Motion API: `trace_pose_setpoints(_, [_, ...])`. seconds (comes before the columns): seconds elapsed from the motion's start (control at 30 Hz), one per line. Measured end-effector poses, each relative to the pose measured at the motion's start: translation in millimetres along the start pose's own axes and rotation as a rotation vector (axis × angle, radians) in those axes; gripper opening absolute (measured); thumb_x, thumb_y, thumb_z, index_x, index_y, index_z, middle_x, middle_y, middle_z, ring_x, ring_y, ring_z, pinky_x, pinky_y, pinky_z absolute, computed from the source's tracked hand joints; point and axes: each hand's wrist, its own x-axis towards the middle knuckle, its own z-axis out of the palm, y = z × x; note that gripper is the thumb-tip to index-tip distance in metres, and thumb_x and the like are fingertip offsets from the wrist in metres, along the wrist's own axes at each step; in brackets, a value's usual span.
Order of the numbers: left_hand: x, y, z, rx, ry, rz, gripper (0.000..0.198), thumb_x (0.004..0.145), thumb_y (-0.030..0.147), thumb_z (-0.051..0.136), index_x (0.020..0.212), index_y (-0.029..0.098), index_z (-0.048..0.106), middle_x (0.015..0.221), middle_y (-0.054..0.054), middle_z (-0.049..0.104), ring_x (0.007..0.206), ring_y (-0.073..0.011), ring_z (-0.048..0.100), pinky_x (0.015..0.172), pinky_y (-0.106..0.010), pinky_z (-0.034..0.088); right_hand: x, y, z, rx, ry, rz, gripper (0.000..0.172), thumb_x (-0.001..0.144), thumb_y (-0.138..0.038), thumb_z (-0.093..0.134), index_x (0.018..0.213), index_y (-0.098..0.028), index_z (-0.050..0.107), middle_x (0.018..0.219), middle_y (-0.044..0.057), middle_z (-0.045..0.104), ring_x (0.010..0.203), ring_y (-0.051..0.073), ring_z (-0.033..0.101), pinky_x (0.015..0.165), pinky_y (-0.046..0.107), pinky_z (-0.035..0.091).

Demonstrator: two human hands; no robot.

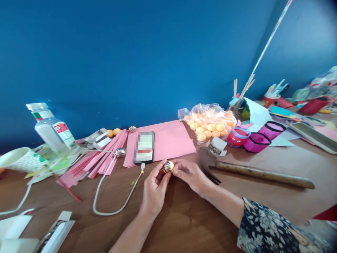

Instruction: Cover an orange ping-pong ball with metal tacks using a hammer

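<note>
"One shiny ball [168, 166] was held where?"

"Just nearer than the phone [144, 147], slightly to its right. The left hand [155, 189] cradled it between curled fingers and thumb, spread only to its width; the right hand [192, 176] pinched its edge, thumb and forefinger nearly together."

"Why both?"

"Probably because something so small and round would have slipped easily."

"And the pose?"

"Both slanted inward, fingertips meeting at the ball."

"Anything farther?"

"Pink paper [171, 140] lay under the phone; a bag of orange balls [210, 113] sat beyond, to its right."
</note>
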Motion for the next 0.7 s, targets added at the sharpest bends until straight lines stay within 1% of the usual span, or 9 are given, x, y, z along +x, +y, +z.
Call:
trace_pose_setpoints(0.13, [0.1, 0.1, -0.6, 0.053, 0.01, 0.013, 0.045, 0.074, 0.027, 0.06, 0.118, 0.019, 0.055, 0.113, -0.008, 0.064, 0.105, -0.0234, 0.058, 0.089, -0.033, 0.046, 0.1, 0.6, -0.4, -0.017, -0.004, -0.003, 0.017, 0.079, -0.031, 0.059, 0.071, -0.016, 0.06, 0.102, 0.005, 0.06, 0.097, 0.019, 0.054, 0.089, 0.032, 0.038])
trace_pose_setpoints(0.5, [0.4, -3.7, -0.4, -0.042, -0.016, 0.019, 0.045, 0.075, 0.025, 0.061, 0.119, 0.02, 0.054, 0.115, -0.007, 0.063, 0.106, -0.0214, 0.057, 0.091, -0.032, 0.046, -0.5, 1.7, -0.9, -0.03, -0.005, -0.006, 0.017, 0.079, -0.03, 0.059, 0.07, -0.015, 0.059, 0.1, 0.006, 0.06, 0.094, 0.019, 0.055, 0.086, 0.031, 0.04])
trace_pose_setpoints(0.7, [-0.3, -2.3, -0.1, -0.073, -0.011, -0.014, 0.042, 0.074, 0.027, 0.062, 0.114, 0.018, 0.056, 0.112, -0.008, 0.065, 0.103, -0.0221, 0.059, 0.09, -0.033, 0.046, -0.2, 2.2, -1.3, -0.036, -0.016, -0.023, 0.017, 0.08, -0.03, 0.058, 0.071, -0.015, 0.059, 0.1, 0.006, 0.061, 0.095, 0.018, 0.056, 0.087, 0.031, 0.04])
